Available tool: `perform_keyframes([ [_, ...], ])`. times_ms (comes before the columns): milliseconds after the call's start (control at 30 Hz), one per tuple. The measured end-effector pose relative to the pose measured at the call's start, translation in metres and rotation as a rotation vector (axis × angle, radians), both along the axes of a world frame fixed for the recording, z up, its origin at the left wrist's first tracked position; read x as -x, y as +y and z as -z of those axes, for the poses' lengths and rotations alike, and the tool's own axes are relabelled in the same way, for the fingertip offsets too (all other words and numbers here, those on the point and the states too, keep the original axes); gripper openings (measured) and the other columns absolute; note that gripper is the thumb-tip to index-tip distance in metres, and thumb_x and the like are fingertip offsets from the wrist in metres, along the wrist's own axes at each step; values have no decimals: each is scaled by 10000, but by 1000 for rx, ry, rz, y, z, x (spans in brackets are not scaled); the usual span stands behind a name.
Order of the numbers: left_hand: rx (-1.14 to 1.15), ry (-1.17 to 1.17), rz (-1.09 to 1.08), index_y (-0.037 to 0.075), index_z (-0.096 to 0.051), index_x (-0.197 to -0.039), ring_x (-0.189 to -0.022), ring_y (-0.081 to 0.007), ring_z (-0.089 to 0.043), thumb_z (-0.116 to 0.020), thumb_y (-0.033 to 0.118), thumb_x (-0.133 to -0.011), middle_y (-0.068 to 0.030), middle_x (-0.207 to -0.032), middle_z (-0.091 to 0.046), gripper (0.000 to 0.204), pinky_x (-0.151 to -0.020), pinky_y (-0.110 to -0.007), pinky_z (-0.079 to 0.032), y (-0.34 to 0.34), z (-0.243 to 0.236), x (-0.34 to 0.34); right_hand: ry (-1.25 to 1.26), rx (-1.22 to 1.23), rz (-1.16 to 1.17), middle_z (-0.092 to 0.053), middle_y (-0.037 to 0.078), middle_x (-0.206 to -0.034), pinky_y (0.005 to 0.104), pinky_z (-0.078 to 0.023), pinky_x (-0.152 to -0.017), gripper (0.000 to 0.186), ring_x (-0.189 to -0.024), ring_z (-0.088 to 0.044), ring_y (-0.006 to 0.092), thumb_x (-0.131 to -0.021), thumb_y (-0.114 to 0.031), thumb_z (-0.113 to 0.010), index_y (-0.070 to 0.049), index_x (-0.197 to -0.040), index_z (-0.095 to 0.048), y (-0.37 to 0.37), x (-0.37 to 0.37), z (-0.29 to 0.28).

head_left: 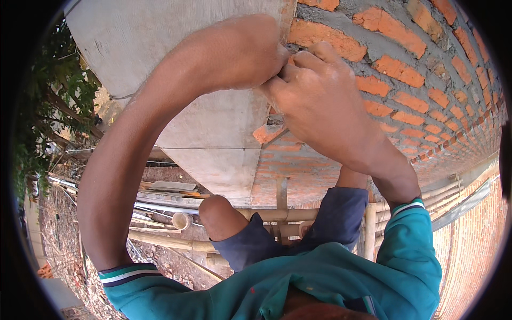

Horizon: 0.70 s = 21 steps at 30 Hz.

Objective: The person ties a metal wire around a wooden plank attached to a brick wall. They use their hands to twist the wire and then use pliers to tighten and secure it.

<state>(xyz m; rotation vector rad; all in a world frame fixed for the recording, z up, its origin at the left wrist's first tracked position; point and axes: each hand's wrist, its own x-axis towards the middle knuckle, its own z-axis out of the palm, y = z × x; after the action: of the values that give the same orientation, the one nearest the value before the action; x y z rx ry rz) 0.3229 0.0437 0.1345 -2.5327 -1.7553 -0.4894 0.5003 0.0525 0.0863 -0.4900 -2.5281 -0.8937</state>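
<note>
Furthest left, beyond the smooth grey panel (205, 125), leafy branches (32, 122) hang. The left forearm (120, 144) arches across the panel's face, its striped teal sleeve (154, 290) well below it. Under the panel's lower edge stands a pale round bucket (182, 221); lower again, a bamboo pole (170, 241) runs crosswise, near a bare knee (218, 210). The left hand (258, 45) is bent over the panel's upper right edge; its fingers face away, so whether they are open, closed or gripping cannot be told. Lower along that edge, a broken brick end (268, 133) juts out. The right hand (317, 98) meets the left just right of the panel, fingers curled in tight; anything small pinched inside is hidden. The work thus sits where the panel's upper right edge meets the brick wall (402, 69), whose rough grey mortar joints spread away to the right. Below the panel and to its right rises an upright bamboo pole (369, 229).

For close fingerwork at this seam, steadying one wrist against the panel would probably help, with small, even finger movements, knuckles clear of the coarse mortar, the left wrist lowered to open the view, and body weight balanced before any pull.
</note>
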Motion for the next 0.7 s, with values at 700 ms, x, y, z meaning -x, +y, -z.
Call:
perform_keyframes([
  [700,-616,145,-80,88,-609,-886,-696,-292,-691,-712,158,-901,-79,-762,-665,125,-569,-427,-545,-12,64,12,269,639,-174,-580,195,-638,428,-447,-544,212,-522,-523,322,-980,-168,-693,11,-869,-713,68,-19,6],
])
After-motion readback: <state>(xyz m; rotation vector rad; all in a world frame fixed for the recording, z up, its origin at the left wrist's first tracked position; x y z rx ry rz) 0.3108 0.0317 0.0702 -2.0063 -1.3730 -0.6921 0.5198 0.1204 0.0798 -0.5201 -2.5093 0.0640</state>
